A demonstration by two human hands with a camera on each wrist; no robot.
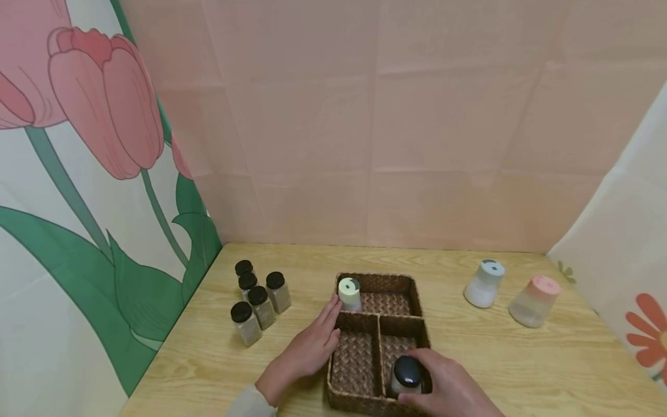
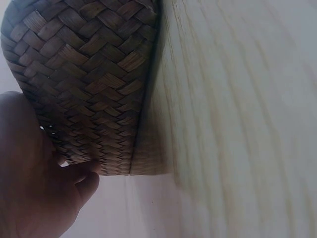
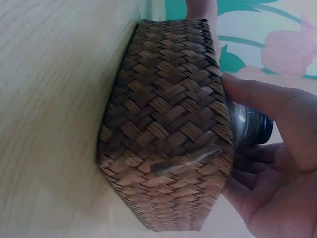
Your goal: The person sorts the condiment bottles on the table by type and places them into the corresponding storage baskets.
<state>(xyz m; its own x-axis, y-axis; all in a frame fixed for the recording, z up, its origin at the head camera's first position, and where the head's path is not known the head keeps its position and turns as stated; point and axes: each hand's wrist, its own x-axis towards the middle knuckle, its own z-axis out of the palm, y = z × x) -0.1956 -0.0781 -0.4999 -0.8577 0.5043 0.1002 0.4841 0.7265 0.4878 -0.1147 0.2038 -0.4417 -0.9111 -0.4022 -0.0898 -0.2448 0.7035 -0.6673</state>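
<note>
A dark brown woven basket (image 1: 354, 402) with three compartments stands on the table. My right hand (image 1: 447, 381) grips a clear jar with a rounded black lid (image 1: 407, 372), low in the front right compartment. In the right wrist view the jar (image 3: 239, 124) shows above the basket's rim, between thumb and fingers; its lower part is hidden by the woven wall. My left hand (image 1: 315, 340) rests along the basket's left side with its fingers extended. A shaker with a pale yellow-green lid (image 1: 349, 292) stands in the left end of the back compartment.
Several small jars with black lids (image 1: 262, 307) stand grouped on the table left of the basket. To the right are a shaker with a light blue lid (image 1: 484, 284) and one with a pink lid (image 1: 534, 301). A pinkish cloth (image 1: 375, 127) hangs behind the table.
</note>
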